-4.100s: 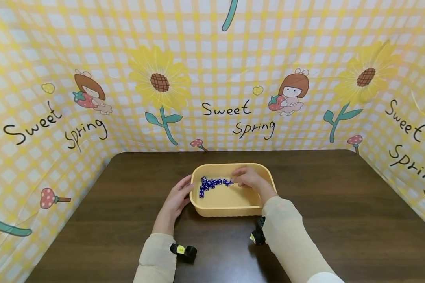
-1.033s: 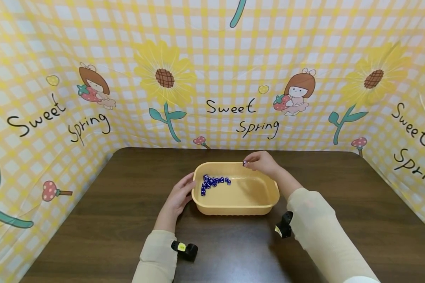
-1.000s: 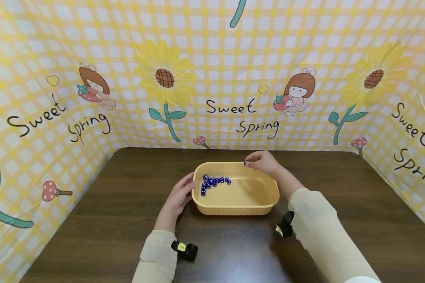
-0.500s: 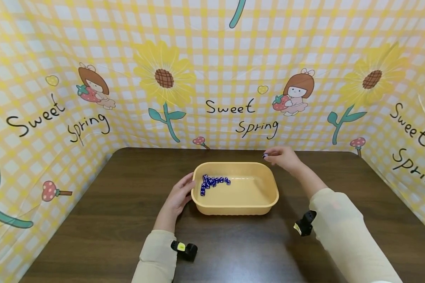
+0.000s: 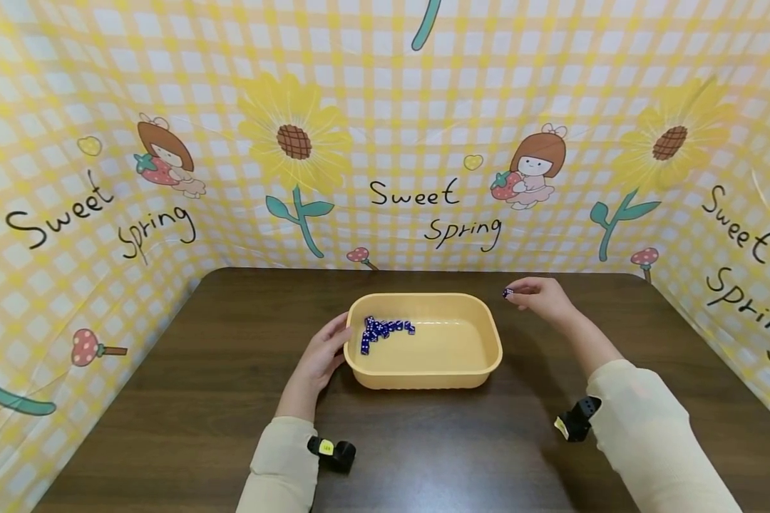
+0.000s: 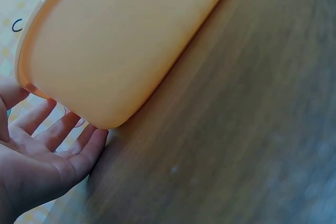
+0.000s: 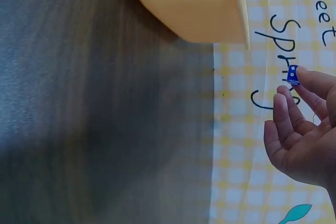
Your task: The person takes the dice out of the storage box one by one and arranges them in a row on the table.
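Observation:
A pale yellow plastic tub [image 5: 426,381] stands on the brown table, with several dark blue dice [image 5: 385,329] grouped at the left of its floor. My left hand [image 5: 324,353] holds the tub's left end, thumb over the rim and fingertips against the outer wall; the left wrist view shows these fingers [image 6: 79,153] under the rim. Beyond the tub's right end, my right hand [image 5: 542,296] pinches one blue die [image 5: 507,293] in the air between thumb and fingertip. White dots show on that die [image 7: 293,75] in the right wrist view, where the other fingers are loosely bent.
The dark wooden table [image 5: 186,399] reaches back to a yellow-checked cloth [image 5: 411,128] printed with sunflowers and lettering, which rises at the back and both sides. A black wrist camera [image 5: 334,454] sits on the left sleeve, another black camera [image 5: 577,420] on the right one.
My right hand has risen out of the tub with one die, passed over the rim and travelled right, then slightly lower. The left hand stays at the tub's left end.

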The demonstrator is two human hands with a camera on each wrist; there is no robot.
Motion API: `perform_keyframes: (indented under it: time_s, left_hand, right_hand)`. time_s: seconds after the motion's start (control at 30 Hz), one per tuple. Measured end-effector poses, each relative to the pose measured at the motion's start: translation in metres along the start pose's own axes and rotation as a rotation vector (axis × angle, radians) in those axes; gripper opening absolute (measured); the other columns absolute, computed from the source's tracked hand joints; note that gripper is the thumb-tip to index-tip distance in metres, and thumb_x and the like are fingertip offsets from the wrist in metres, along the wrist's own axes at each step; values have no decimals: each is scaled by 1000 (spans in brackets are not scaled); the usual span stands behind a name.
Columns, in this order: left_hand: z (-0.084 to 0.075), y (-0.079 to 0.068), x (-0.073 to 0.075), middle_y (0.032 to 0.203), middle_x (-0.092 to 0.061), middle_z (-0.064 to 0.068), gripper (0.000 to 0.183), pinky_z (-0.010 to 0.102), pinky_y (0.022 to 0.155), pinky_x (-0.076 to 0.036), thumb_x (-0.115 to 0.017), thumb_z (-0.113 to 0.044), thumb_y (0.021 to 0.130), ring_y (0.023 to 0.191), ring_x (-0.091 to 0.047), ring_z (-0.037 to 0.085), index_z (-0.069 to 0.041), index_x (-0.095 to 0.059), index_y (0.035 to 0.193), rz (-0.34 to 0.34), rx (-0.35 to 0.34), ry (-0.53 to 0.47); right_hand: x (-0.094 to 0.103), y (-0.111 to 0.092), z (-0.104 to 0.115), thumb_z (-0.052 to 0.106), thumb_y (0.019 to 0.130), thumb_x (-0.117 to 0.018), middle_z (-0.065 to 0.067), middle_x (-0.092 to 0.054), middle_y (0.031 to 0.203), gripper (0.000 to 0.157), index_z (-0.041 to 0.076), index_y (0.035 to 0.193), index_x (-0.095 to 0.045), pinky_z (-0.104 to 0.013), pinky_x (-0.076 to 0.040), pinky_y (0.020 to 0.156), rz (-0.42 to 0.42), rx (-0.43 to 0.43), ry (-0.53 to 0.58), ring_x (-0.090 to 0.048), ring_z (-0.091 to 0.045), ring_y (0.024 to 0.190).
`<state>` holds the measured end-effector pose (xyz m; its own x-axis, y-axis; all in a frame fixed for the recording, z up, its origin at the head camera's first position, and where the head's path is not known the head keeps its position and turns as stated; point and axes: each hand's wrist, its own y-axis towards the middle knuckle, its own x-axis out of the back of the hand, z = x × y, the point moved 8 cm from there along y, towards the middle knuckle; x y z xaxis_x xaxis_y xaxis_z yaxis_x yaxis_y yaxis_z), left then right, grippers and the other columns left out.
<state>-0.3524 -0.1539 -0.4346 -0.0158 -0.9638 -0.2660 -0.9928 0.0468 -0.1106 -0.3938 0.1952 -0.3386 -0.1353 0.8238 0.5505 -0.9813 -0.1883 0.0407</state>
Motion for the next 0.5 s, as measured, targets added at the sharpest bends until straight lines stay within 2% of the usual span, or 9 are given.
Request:
perform_keyframes:
  time_s: [0.13, 0.27, 0.4, 0.5]
  left_hand:
    - [-1, -1, 0, 130, -36, 14, 44, 34, 79, -39, -47, -10, 88, 109, -40, 26, -6, -36, 130, 10, -6, 4]
    - [-1, -1, 0, 130, -36, 13, 44, 35, 80, -39, -47, -11, 88, 109, -40, 25, -7, -36, 130, 14, -2, 0]
    - [-1, -1, 0, 130, -37, 13, 44, 35, 80, -39, -48, -11, 88, 108, -40, 25, -7, -36, 130, 13, 0, -1]
    - [0, -1, 0, 130, -36, 13, 44, 34, 79, -40, -48, -11, 88, 108, -41, 25, -7, -36, 130, 11, 3, 6]
  right_hand:
    - [-3, -1, -13, 16, 83, -58, -18, -58, 95, 33, -7, 106, -54, -36, -45, 71, 18, -19, 10, -56, -17, 73]
    - [-9, -5, -21, 13, 82, -59, -21, -59, 92, 32, -10, 104, -55, -39, -45, 69, 30, 12, 30, -56, -17, 70]
    - [-15, -11, -33, 10, 81, -60, -18, -60, 88, 30, -11, 102, -55, -43, -44, 70, 20, 14, 82, -56, -27, 73]
    - [-18, -14, -43, 9, 80, -60, -17, -60, 87, 30, -11, 100, -55, -42, -44, 69, 13, -7, 110, -54, -34, 76]
